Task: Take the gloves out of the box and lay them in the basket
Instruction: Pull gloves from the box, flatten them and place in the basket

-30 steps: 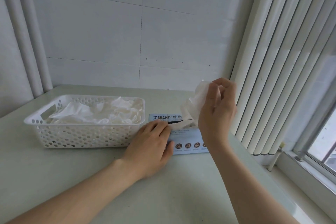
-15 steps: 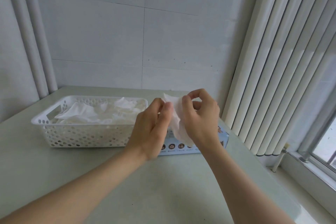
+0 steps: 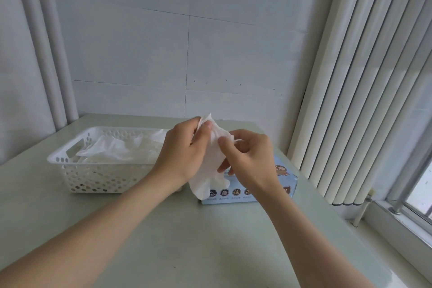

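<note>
Both of my hands hold one white glove (image 3: 205,180) in the air above the pale green table (image 3: 187,245), just over the near left end of the light blue glove box (image 3: 236,197). My left hand (image 3: 182,154) pinches the glove's top edge between thumb and curled fingers, and a corner of the thin material pokes up above the knuckles. My right hand (image 3: 252,159) pinches the same glove a little lower on its right side with thumb and forefinger, its other fingers curled beneath. The glove hangs crumpled between the two hands, its lower end drooping in front of the box's front face, where a row of round icons shows; whether it touches the box I cannot tell. The box lies flat on the table, its right end carrying a cartoon figure, partly hidden by my right wrist. Just left of the box stands the white perforated basket (image 3: 60,161), with a cut-out handle in its left end. A loose heap of white gloves (image 3: 112,149) lies inside it, rising to about rim level. My left hand is in front of the basket's right end. Behind the table is a pale tiled wall (image 3: 233,54) with two vertical pipes (image 3: 53,54) at the left corner. Cream vertical blinds (image 3: 364,77) hang along the right, beside a window frame (image 3: 404,184).
</note>
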`<state>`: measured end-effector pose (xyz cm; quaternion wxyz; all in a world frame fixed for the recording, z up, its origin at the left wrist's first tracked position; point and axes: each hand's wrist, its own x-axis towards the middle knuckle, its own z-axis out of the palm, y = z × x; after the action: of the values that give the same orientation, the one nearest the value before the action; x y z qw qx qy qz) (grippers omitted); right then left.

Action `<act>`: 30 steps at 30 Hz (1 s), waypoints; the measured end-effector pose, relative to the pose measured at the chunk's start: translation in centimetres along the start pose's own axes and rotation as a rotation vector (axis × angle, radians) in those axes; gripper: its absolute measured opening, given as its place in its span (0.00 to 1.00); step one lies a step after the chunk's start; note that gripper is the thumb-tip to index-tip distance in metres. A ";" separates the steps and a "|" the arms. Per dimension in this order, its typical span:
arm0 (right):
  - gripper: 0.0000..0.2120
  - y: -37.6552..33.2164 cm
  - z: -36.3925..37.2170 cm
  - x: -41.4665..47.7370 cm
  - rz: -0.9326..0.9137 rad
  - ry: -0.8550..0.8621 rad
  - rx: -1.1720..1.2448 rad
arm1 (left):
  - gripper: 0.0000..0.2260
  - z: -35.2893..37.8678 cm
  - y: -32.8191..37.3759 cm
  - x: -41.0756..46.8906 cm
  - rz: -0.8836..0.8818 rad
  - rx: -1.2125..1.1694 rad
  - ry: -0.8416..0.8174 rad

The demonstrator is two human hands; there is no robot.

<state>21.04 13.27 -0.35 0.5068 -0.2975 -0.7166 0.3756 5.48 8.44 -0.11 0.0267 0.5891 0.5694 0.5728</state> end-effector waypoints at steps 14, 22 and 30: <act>0.14 -2.0 1.9 0.7 0.117 -0.120 0.258 | 0.09 -3.9 -0.6 3.1 0.026 0.044 0.062; 0.04 -3.1 3.3 3.8 0.228 -0.146 -0.017 | 0.09 -6.7 -1.7 4.7 -0.140 -0.042 0.131; 0.05 -4.1 3.5 6.0 0.328 -0.356 -0.316 | 0.11 -10.7 -4.7 5.7 -0.033 0.302 0.194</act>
<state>15.70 15.10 5.40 0.2530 -0.4141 -0.7862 0.3826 -6.81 7.44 4.03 -0.1079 0.5191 0.6585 0.5342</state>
